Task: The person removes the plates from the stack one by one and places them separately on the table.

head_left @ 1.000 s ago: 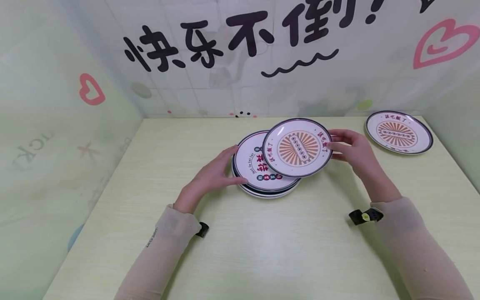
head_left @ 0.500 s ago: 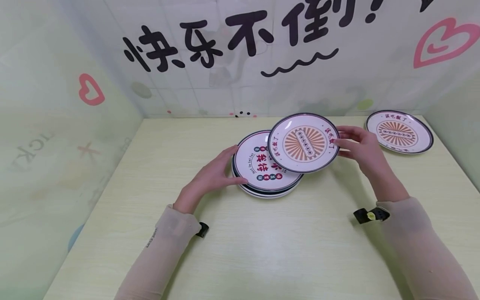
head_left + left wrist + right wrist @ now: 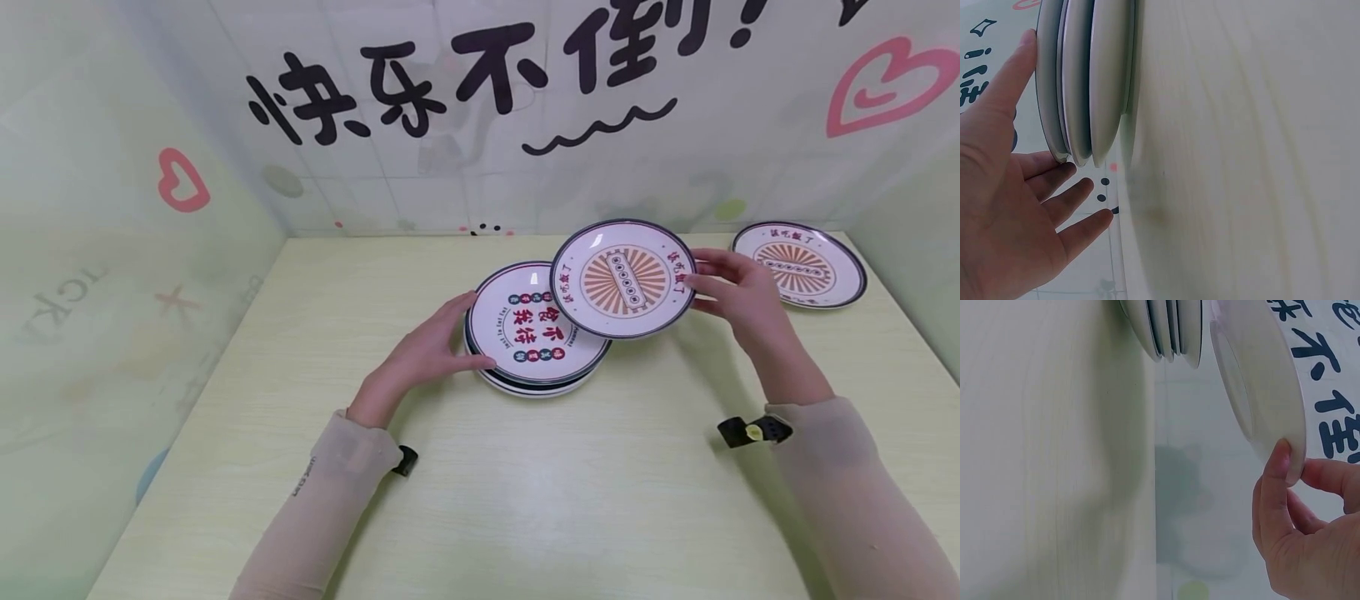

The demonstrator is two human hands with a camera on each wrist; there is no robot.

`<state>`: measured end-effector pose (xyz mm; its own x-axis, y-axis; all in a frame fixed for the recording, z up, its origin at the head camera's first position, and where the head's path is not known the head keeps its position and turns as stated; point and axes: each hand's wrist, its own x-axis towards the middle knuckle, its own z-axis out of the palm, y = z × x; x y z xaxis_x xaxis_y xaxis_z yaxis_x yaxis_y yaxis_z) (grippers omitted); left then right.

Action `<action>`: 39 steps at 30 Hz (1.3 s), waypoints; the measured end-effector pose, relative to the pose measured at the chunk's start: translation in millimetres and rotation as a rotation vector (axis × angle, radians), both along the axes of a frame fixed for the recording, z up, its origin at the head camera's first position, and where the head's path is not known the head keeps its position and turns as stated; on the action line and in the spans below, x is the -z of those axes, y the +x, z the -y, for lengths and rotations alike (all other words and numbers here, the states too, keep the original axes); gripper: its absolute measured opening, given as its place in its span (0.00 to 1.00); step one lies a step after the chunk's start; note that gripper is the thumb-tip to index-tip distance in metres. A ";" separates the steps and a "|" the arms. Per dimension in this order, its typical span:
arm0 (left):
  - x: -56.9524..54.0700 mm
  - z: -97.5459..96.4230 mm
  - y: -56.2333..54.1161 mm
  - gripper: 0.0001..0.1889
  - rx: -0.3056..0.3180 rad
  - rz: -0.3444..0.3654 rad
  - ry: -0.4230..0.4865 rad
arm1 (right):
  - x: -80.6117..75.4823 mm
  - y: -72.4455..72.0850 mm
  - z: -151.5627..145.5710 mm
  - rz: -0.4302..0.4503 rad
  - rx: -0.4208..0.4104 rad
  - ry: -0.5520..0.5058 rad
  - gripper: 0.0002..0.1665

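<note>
Lettered wall [image 3: 480,187] backs a pale tabletop [image 3: 540,492]. The right hand [image 3: 738,292] pinches a plate [image 3: 622,279] raised over the far right of the stack [image 3: 525,333]; the left hand [image 3: 422,346], fingers spread, touches its left edge. Another plate [image 3: 806,262] lies far right.

The head view looked forward and down over the table [image 3: 540,500] toward twelve o'clock; both nearer wrist views shared the plate stack [image 3: 1077,81] edge-on, the right showing it at twelve.
</note>
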<state>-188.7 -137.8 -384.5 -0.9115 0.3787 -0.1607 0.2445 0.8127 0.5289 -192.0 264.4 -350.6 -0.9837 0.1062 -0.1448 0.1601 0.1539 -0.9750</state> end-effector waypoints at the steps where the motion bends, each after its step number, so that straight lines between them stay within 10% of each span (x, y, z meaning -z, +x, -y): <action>1: 0.2 0.0 0.1 0.58 0.000 0.001 0.002 | -0.1 0.3 -1.1 -0.004 0.002 -0.009 0.29; 39: 1.7 -0.2 0.2 0.58 -0.013 0.005 0.003 | 1.4 3.8 -33.7 -0.032 0.125 -0.193 0.25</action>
<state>-188.5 -137.6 -386.2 -0.9156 0.3671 -0.1642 0.2309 0.8142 0.5327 -188.2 298.1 -352.0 -0.9691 0.2007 -0.1434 0.1350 -0.0552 -0.9893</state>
